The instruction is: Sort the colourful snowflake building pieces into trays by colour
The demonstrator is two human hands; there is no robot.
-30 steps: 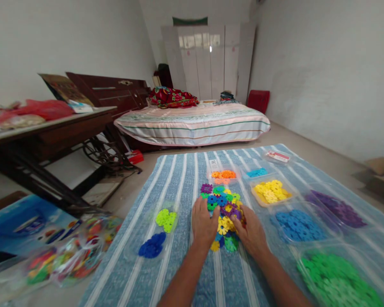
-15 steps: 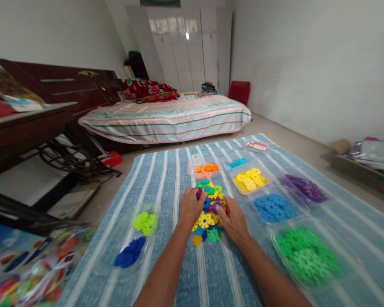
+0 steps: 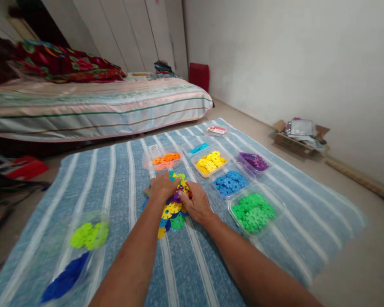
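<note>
A loose pile of notched, flower-shaped plastic discs point(image 3: 173, 208) in mixed colours lies on the striped cloth between my hands. My left hand point(image 3: 162, 186) rests over the pile's far left side with fingers spread, touching discs. On the right side, my right hand point(image 3: 197, 204) is cupped against the pile, thumb apart from the fingers; a purple disc point(image 3: 176, 197) lies near its thumb. Its fingertips are partly hidden. Just beyond the pile sits a clear tub of orange discs point(image 3: 167, 160).
Tubs of yellow point(image 3: 211, 162), blue point(image 3: 230, 183), purple point(image 3: 253, 161) and green discs point(image 3: 254, 212) stand to the right. Lime discs point(image 3: 89, 235) and dark blue discs point(image 3: 65, 277) sit at left. A bed point(image 3: 99, 106) and a cardboard box point(image 3: 294, 143) are beyond the cloth point(image 3: 307, 213).
The view has swung to the right, so everything sits further left. My left hand has spread flatter over the pile; my right hand stays at the pile's right side.
</note>
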